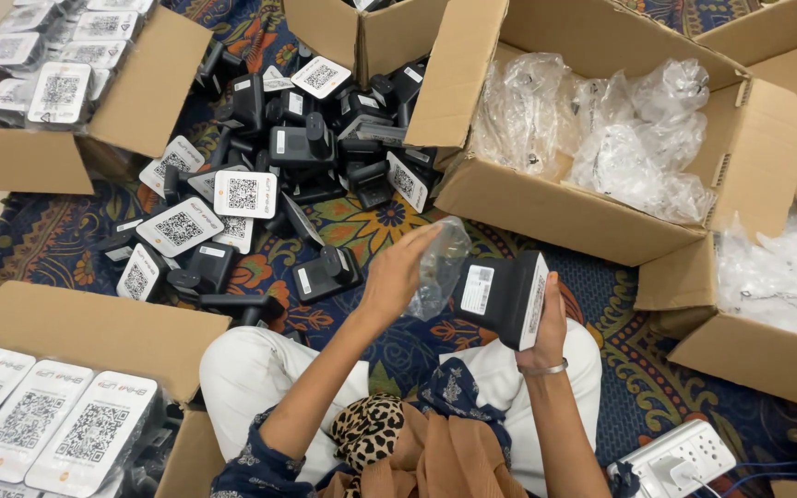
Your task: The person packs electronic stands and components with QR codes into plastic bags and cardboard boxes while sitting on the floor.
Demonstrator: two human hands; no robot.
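Hands, two, yours. Your right hand [546, 323] grips a black stand device [502, 297] from below, fingers closed round its lower edge; a white label shows on its dark face and a white panel on its right side. It sits above your right knee, tilted. Your left hand [400, 270] is closed on a clear plastic bag [440, 266], pinching it just left of the device; bag and device are just beside each other, and whether they touch cannot be told. A metal bangle [544, 369] circles your right wrist.

Surroundings, on the patterned carpet [601, 304]:
- Heap of black stand devices [297, 138] with white code cards, ahead of your knees, loose and lying at all angles.
- Large open cardboard box [555, 207], ahead and right, holding crumpled clear bags [620, 138].
- Second open box [749, 355], far right, also with clear bags.
- Upper-left box [20, 152], filled with bagged devices, code cards upward.
- Lower-left box [94, 332], beside your left knee, bagged devices in rows.
- White power strip [680, 456], bottom right, with a plug in it.

You sit cross-legged in white trousers [251, 369], with a leopard-print scarf [371, 424] in your lap.
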